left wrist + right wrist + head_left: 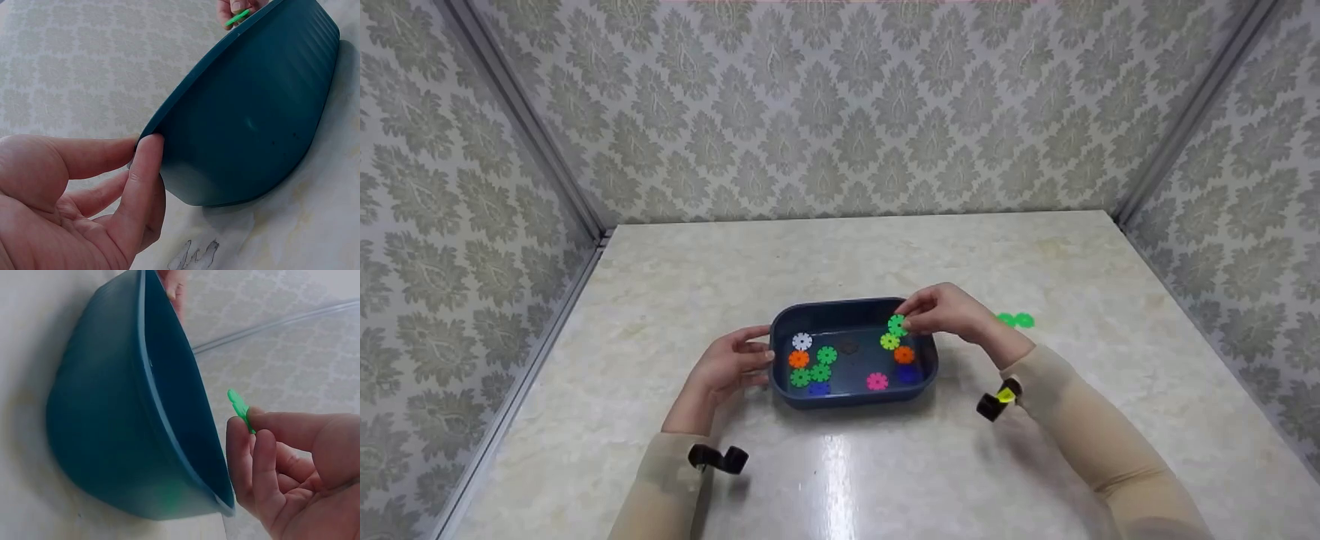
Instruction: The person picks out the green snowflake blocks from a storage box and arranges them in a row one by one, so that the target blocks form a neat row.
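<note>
Two beige sleeves (1054,390) reach in from the near side of the tub (855,400), a small black device (720,458) at each wrist, presumably the cameras. The dark blue tub sits on the tabletop (697,270), and its raised walls keep the loose flower-shaped pieces together. Along its near side lie a pink piece (877,382) and two blue ones, hard to pick out against the similar floor. Farther in, green and orange pieces gather toward the tub's left end, with a white piece (802,342) behind them; a dark piece (847,345) lies near the middle and a yellow-green piece (890,341) toward the right end.

At the tub's left end, the left hand (731,365) pinches the rim between thumb and finger, a light grip that likely steadies it. Over the tub's right end, the right hand (949,309) grasps a green piece (897,325) between thumb and fingertips, above the rim; something so thin and small suits a fingertip hold, and its height keeps it clear of the wall.

Right of the tub, beyond the right wrist, more green pieces (1024,320) lie on the tabletop. Patterned wallpaper (840,112) rises behind the tub.
</note>
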Demonstrator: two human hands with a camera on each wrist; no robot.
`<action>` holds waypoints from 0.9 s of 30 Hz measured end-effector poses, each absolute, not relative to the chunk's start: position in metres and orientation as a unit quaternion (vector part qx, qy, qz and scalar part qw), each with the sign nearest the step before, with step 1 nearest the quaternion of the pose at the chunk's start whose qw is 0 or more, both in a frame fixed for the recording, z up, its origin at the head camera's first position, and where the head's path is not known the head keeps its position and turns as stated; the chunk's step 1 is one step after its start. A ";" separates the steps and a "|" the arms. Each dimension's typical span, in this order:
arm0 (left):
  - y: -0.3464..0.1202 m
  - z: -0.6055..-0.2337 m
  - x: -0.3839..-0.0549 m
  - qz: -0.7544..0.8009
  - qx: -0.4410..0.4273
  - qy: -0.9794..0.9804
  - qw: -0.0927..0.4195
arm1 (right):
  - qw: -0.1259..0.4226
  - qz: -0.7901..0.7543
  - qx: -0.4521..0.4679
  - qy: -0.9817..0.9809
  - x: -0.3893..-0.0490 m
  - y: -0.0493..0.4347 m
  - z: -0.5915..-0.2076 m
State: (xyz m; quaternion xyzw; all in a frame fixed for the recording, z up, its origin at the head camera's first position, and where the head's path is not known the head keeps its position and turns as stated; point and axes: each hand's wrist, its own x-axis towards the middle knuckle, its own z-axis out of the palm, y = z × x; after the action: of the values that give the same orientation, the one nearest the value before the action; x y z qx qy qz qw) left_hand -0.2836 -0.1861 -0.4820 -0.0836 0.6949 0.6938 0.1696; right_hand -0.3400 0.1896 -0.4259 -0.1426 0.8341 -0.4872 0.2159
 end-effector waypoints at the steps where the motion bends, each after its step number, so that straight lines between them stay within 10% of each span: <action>1: -0.186 -0.482 -0.284 0.693 -0.081 0.696 0.170 | 0.212 -0.488 -0.140 0.835 -0.340 0.193 -0.426; 27: -0.185 -0.480 -0.283 0.697 -0.087 0.692 0.165 | 0.172 -0.548 -0.017 0.818 -0.345 0.301 -0.440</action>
State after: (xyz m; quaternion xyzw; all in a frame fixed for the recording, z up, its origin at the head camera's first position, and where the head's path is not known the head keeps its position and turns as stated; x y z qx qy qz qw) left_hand -0.2834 -0.1850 -0.4804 -0.0869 0.6922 0.6972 0.1650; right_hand -0.3449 0.3007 -0.4402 -0.0166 0.8183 -0.5483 0.1718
